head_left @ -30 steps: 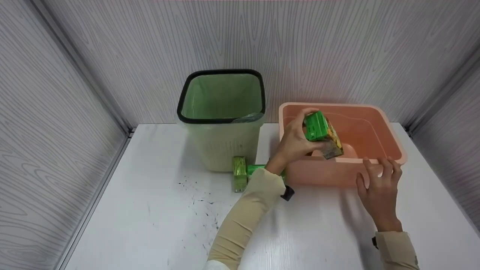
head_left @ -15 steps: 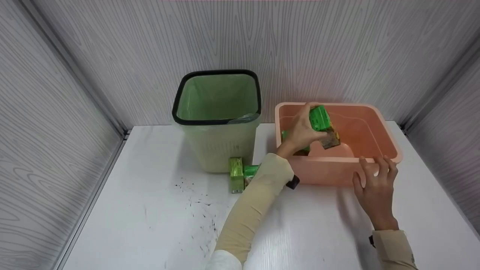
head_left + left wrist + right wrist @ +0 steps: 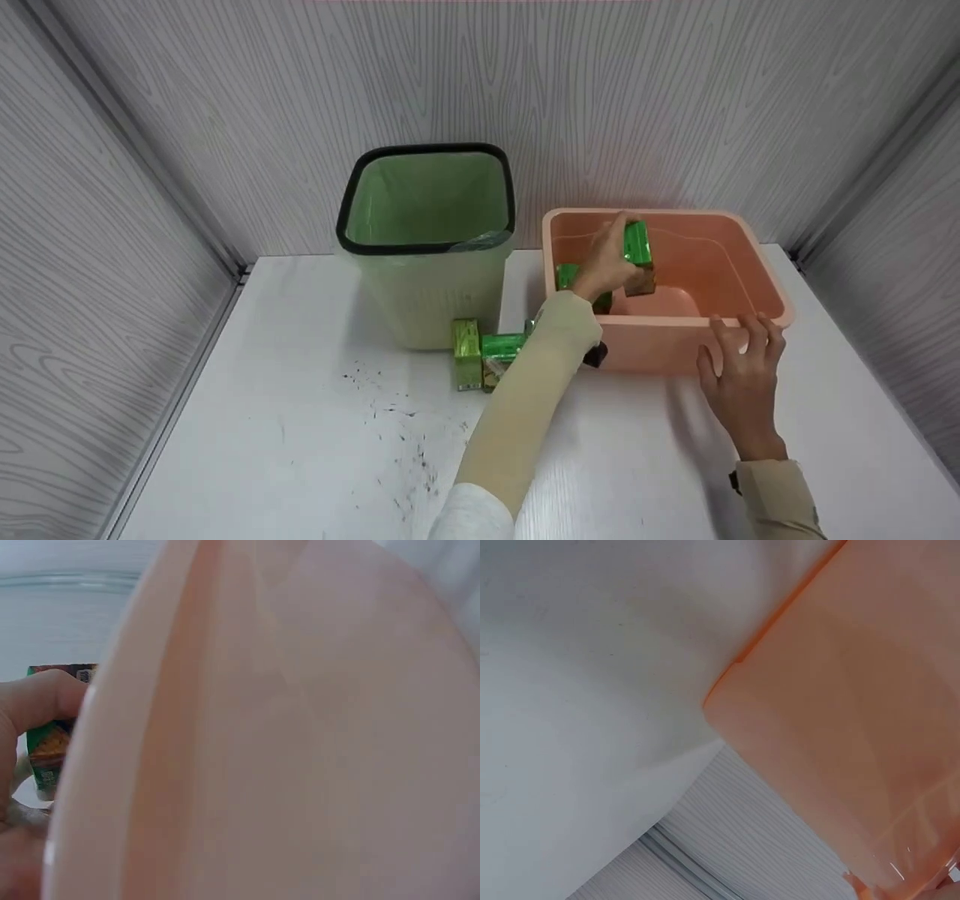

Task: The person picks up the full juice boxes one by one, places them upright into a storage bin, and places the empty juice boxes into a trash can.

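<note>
Clock taken from the head view, 12 = far edge. Wall [image 3: 225,112], grey, wood-grain pattern, closes off the 12 o'clock side. Table [image 3: 285,450], white. On it, near the wall: tub [image 3: 694,321], orange-pink, at 2 o'clock; bin [image 3: 435,300], pale green with black rim, just short of 12. Bin and tub stand apart.

Left sleeve [image 3: 525,420], tan, enters from 6 o'clock and crosses the tub's near rim. Left hand [image 3: 607,262]: gripping one box, thumb and fingers round it. Right sleeve [image 3: 776,499] enters from 5 o'clock. Right hand [image 3: 742,375]: gripping the tub's near rim at its 4 o'clock, fingertips over the edge, thumb on the outer wall.

Held box [image 3: 637,244]: green top, roughly upright, inside the tub's outline, slightly toward its 9 o'clock; contact with the tub floor not determinable. More green box [image 3: 567,274] in the tub at 8 o'clock, partly behind the left wrist; count unclear. Pale box [image 3: 466,356] on the table at 5 o'clock of the bin's base. Second box [image 3: 504,346] just beside it at 3 o'clock, partly hidden by the left sleeve.

Dark specks [image 3: 422,457] on the table, 8 o'clock.
</note>
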Available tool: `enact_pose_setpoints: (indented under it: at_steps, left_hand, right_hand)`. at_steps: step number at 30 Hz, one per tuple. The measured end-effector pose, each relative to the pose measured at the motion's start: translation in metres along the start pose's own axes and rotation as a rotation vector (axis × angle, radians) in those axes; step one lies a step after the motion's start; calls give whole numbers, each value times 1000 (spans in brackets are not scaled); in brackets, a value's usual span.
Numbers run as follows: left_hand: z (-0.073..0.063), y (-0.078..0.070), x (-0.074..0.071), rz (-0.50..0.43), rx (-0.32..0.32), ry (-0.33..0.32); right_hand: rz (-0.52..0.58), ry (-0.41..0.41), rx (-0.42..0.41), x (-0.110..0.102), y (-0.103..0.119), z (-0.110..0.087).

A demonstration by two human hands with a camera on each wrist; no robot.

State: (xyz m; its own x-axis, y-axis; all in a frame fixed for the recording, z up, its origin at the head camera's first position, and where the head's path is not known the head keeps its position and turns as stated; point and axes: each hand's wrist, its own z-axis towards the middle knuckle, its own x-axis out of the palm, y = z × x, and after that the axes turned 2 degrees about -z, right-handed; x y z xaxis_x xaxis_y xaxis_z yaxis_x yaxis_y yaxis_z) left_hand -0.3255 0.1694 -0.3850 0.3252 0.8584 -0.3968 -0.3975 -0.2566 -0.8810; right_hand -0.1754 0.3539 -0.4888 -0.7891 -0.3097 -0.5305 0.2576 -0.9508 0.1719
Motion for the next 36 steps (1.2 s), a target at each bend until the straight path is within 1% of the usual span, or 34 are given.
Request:
enact_pose_setpoints:
  at_steps: [2,5,7,10,13,16,17,20,22,24,26,30,33,36]
  left_hand:
    - [2,3,2,24,-34,8]
    - [4,8,5,89,-98,31]
    - [6,9,7,121,-130,52]
    - [9,9,10,147,-159,83]
    - [11,10,11,160,-173,120]
    - [13,12,11,210,-189,175]
    - [14,12,11,242,-191,198]
    - [14,10,9,319,-237,252]
    - [13,9,10,372,-282,265]
    - [13,8,11,450,-309,264]
    - [13,9,14,553,-304,254]
    - [14,13,19,753,-262,240]
    - [14,15,22,831,-255,255]
    - [14,15,23,888,-275,299]
  right_hand:
    - [-2,0,1,0,0,0]
    - [3,-3,1,1,1,0]
    - [3,-5,2,0,1,0]
    - [2,-8,8,-1,1,0]
    - [2,-7,10,-2,1,0]
    - [3,-1,5,-2,1,0]
    - [3,2,3,-2,1,1]
    - [8,4,-4,-1,1,2]
    - [10,11,-6,0,1,2]
    - [9,14,-7,0,1,1]
    - [12,12,-9,0,1,1]
    - [9,4,-21,0,2,0]
    - [10,3,-25,0,3,0]
    - [16,-2,-24,0,3,1]
